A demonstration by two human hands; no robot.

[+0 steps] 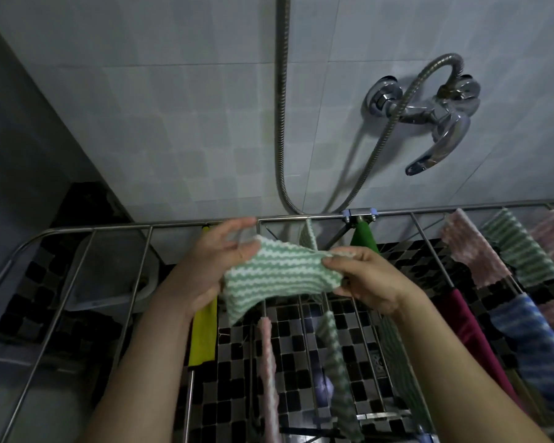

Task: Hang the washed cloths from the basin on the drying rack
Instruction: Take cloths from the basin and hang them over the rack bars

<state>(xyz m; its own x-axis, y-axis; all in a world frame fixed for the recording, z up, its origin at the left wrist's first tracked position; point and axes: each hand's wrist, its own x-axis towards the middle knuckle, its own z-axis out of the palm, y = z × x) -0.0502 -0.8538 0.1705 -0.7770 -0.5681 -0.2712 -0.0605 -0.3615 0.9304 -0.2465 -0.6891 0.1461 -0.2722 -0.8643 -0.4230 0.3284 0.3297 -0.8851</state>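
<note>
Both hands are pinching the green-and-white striped cloth point(279, 276) by its top edge, left hand point(211, 260) on one corner and right hand point(370, 276) on the other, so it's stretched flat between them, probably to go over a bar without bunching. Just below and beyond the grip are the drying rack point(115, 230) bars; a yellow cloth point(202, 337) hangs beneath the left hand, more cloths out past the right.

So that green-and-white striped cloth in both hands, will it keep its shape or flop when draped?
Probably floppy: the striped cloth sags between the left hand and right hand, lower corner drooping. Likely light, since pinches alone carry it. Its ribbed weave should grip the drying rack rails rather than slide.
</note>
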